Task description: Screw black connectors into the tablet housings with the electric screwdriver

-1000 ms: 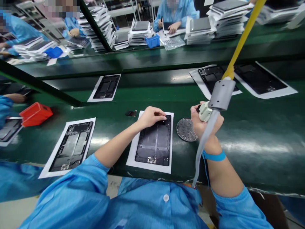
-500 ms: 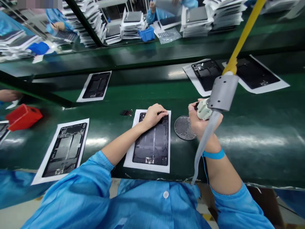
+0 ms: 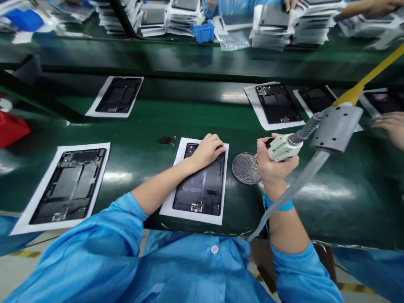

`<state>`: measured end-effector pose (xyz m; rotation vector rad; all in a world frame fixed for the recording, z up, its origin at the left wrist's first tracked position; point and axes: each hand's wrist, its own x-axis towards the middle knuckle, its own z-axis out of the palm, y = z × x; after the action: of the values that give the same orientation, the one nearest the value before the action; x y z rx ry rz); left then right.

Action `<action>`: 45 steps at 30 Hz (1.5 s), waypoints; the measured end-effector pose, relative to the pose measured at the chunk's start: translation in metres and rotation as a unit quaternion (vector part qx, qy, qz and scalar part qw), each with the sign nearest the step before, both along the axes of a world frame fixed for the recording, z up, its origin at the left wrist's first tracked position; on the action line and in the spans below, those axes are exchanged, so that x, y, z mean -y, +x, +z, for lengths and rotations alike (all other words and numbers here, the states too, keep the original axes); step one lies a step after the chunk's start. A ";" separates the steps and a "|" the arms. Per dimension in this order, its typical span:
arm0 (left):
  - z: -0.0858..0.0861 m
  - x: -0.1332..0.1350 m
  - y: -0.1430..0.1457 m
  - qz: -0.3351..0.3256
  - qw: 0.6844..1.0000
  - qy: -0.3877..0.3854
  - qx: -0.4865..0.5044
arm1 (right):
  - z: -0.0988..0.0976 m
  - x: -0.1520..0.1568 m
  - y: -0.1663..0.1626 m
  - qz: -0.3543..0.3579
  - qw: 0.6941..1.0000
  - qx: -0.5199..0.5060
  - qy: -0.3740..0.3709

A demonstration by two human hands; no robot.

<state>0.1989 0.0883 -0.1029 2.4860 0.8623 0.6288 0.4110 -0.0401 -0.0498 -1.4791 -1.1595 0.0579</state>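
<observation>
A dark tablet back shell (image 3: 200, 185) lies on a white sheet (image 3: 170, 204) on the green belt in front of me. My left hand (image 3: 206, 150) rests on the shell's top edge, fingers curled down against it. My right hand (image 3: 271, 164) is wrapped round a pale electric screwdriver (image 3: 284, 146), held just right of the shell. A grey cable and a yellow hose run up from the tool through a grey block (image 3: 336, 128). Between the shell and my right hand lies a round perforated metal dish (image 3: 244, 168).
More shells on white sheets lie on the belt: one at lower left (image 3: 67, 185), one at upper left (image 3: 118, 94), others at upper right (image 3: 277, 103). A small loose part (image 3: 167, 140) lies left of my shell. Another person's hand (image 3: 389, 126) reaches in at right. Stacked trays line the far bench.
The view has shifted, so everything sits a little lower and left. The screwdriver has tipped from upright to nearly level in my right hand. Another person's hand has appeared at the right edge.
</observation>
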 end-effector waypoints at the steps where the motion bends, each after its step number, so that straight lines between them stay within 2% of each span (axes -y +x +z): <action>1: 0.001 -0.005 -0.002 -0.006 1.000 -0.016 0.004 | 0.003 -0.001 -0.002 -0.005 1.000 -0.017 0.020; 5: 0.009 -0.023 -0.013 -0.067 0.995 -0.076 -0.001 | 0.010 -0.003 -0.007 0.007 0.996 -0.056 0.063; 7: 0.011 -0.026 -0.015 -0.091 0.993 -0.081 0.000 | 0.011 -0.003 -0.008 0.019 0.995 -0.063 0.080; 14: 0.007 -0.019 -0.015 -0.086 0.995 -0.052 0.018 | 0.007 -0.003 -0.007 0.021 0.995 -0.053 0.083; 22: 0.019 -0.029 -0.031 -0.148 0.986 -0.081 -0.001 | 0.007 -0.003 -0.006 0.032 0.993 -0.061 0.097; 33: 0.011 -0.022 -0.028 -0.129 0.990 -0.055 0.023 | 0.011 -0.002 -0.007 0.011 0.996 -0.049 0.080; 39: 0.018 -0.017 -0.019 -0.077 0.994 -0.074 -0.004 | 0.006 -0.004 -0.003 0.017 0.995 -0.044 0.088; 45: 0.023 -0.015 -0.009 -0.042 0.996 -0.072 -0.042 | 0.005 -0.005 -0.003 0.056 0.986 -0.077 0.135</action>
<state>0.1901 0.1034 -0.0794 2.4179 0.7982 0.4206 0.4077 -0.0352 -0.0449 -1.1503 -1.0778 0.0879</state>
